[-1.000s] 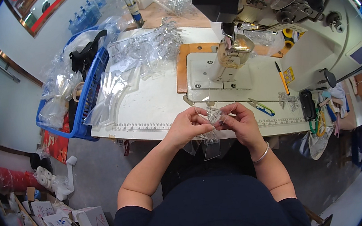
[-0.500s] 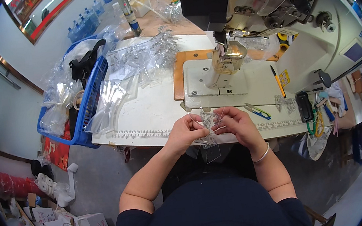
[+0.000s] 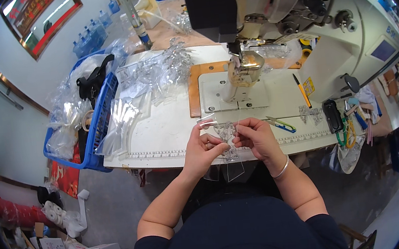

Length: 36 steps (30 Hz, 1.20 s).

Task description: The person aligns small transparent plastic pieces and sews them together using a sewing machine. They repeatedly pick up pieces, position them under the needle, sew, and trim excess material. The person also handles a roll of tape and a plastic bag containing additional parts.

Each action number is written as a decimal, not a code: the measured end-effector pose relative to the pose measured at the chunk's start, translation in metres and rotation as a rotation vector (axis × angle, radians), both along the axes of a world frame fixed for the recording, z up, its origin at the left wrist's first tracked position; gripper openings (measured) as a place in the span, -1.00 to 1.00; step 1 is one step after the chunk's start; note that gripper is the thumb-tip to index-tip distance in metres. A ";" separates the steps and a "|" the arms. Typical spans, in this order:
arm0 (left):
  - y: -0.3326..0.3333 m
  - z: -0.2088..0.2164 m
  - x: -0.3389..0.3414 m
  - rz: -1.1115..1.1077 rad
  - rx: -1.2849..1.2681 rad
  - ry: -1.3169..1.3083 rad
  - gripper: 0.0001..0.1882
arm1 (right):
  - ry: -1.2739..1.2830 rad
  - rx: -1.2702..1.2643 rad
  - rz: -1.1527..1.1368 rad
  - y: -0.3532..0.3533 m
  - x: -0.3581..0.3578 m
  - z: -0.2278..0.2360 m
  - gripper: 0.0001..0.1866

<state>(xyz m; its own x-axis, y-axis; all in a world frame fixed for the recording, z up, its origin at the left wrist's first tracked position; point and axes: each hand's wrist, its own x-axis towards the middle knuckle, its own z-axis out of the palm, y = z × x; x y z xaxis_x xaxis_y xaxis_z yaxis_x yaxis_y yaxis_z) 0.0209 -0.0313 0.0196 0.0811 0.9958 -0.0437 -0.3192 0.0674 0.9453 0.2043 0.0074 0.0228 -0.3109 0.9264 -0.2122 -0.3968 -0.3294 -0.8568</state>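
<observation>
Between my hands, over the table's front edge, is a clear plastic piece with a silvery pattern (image 3: pixel 225 132). Its see-through flaps hang below the edge and stick up above my fingers. My left hand (image 3: pixel 202 149) grips its left side, thumb pressed inward and index finger raised along a clear flap. On the other side my right hand (image 3: pixel 257 138) pinches it between thumb and fingers. Just beyond my hands stands the sewing machine's post (image 3: pixel 240 84) on a white metal plate (image 3: pixel 211 96). The plastic hides part of my fingertips.
Right of my hands lie small thread snips (image 3: pixel 281 124) and an orange pen (image 3: pixel 301 90). Clear plastic pieces (image 3: pixel 122 118) and a silvery pile (image 3: pixel 173 66) cover the table's left. A blue basket (image 3: pixel 104 108) borders it. Tools (image 3: pixel 342 123) crowd the right edge.
My left fingers have opened out a little and the index finger has lifted with a clear flap. My right fingers have drawn closer into a pinch. The view has shifted slightly.
</observation>
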 end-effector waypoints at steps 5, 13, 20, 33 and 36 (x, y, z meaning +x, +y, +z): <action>-0.007 -0.002 0.003 0.037 0.067 0.125 -0.32 | -0.268 0.313 -0.100 -0.009 -0.012 0.003 -0.87; -0.004 0.001 -0.021 -0.109 -0.177 -0.023 -0.42 | -0.041 0.273 0.087 -0.024 -0.013 0.000 -0.66; -0.010 -0.008 -0.027 -0.065 -0.095 0.094 -0.41 | -0.332 0.368 -0.016 -0.032 -0.035 -0.011 -0.63; -0.014 -0.013 -0.031 -0.057 -0.084 -0.058 -0.40 | 0.006 0.001 0.179 -0.018 -0.033 -0.002 -0.69; -0.008 -0.002 -0.033 -0.113 -0.091 -0.020 -0.37 | -0.015 0.023 0.253 -0.007 -0.028 0.006 -0.74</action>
